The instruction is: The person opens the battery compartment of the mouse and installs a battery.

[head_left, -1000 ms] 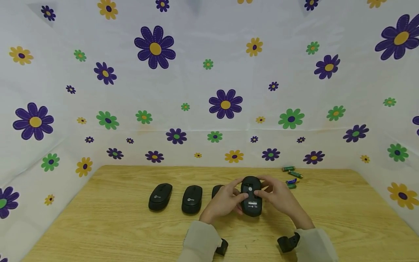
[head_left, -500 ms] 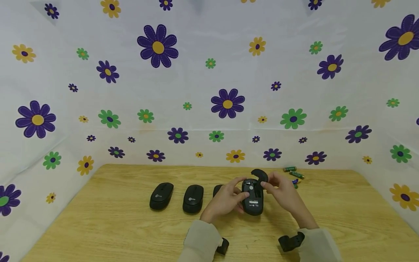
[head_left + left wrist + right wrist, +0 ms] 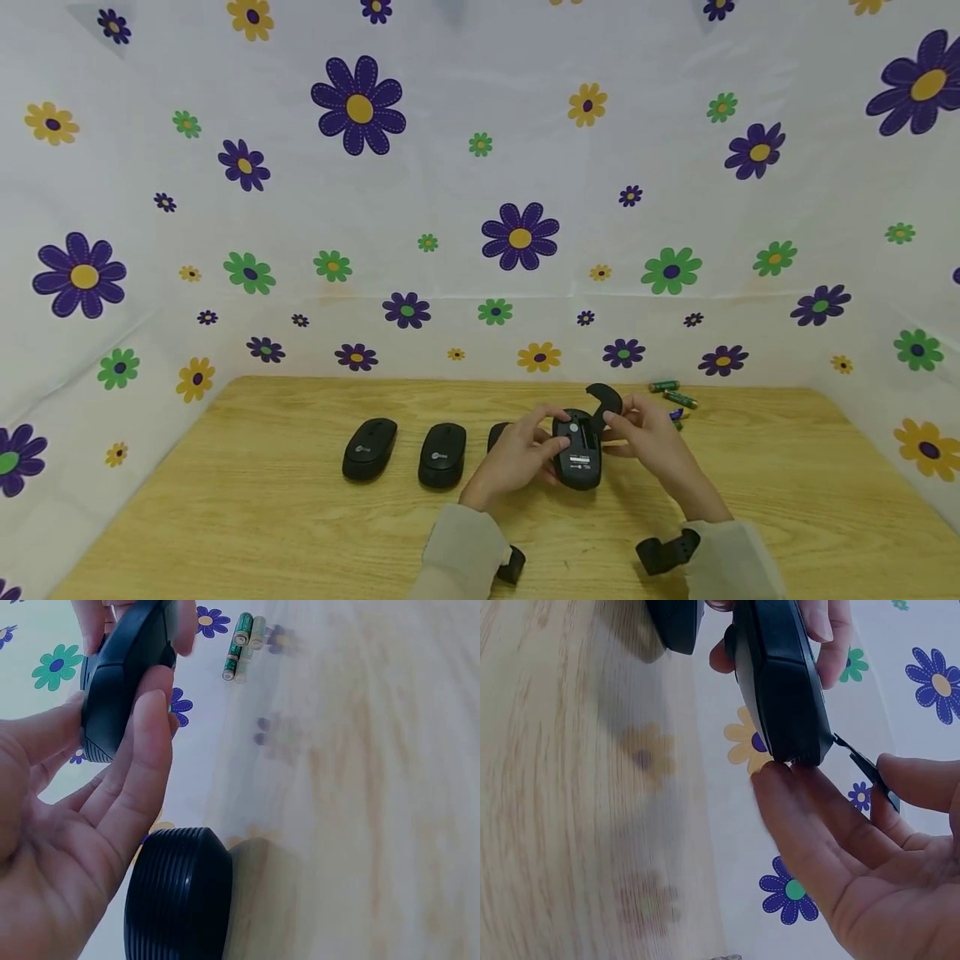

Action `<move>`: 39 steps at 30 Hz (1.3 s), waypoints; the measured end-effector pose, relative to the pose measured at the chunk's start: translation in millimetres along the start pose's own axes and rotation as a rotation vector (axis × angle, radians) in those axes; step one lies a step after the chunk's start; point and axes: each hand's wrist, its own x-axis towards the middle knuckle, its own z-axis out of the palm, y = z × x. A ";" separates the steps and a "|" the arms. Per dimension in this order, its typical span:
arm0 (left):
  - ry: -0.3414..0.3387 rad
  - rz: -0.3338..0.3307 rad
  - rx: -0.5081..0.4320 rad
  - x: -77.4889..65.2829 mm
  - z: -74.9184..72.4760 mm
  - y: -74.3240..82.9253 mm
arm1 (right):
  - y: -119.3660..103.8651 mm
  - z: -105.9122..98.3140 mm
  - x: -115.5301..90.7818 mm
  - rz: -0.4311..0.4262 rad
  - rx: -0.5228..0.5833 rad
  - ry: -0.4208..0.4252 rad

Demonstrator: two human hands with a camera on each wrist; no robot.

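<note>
My left hand [image 3: 513, 458] grips a black computer mouse [image 3: 579, 473] turned underside up, thumb on its label side. An open battery compartment [image 3: 587, 435] shows in that underside, with a white label below it. Beside the mouse's upper right, my right hand [image 3: 648, 440] pinches the curved black battery cover [image 3: 609, 402] between thumb and finger. In the right wrist view the cover [image 3: 864, 765] is a thin dark piece, and other fingertips of that hand touch the end of the mouse [image 3: 784, 690]. The left wrist view has the mouse [image 3: 120, 682] edge-on in my left fingers.
Two black mice, one angled [image 3: 371, 450] and one straighter [image 3: 442, 456], lie on the wooden table [image 3: 262, 500]. A third mouse [image 3: 498, 434] is partly behind my left hand. Several batteries [image 3: 680, 400] lie at the back right. A flowered cloth [image 3: 442, 192] hangs behind.
The cover has come off the underside of the mouse and shifted up and right in my right hand, exposing the battery compartment. My left hand keeps its grip on the mouse.
</note>
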 end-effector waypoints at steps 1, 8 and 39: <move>0.009 -0.003 0.001 -0.2 0.4 0.1 | 0.2 0.1 0.0 0.002 0.009 0.000; 0.042 -0.024 -0.004 0.2 2.1 0.6 | -2.2 2.0 -1.5 0.033 0.017 0.025; 0.059 -0.030 -0.129 -1.4 -5.0 5.5 | 21.1 -9.5 2.9 0.261 0.000 -0.067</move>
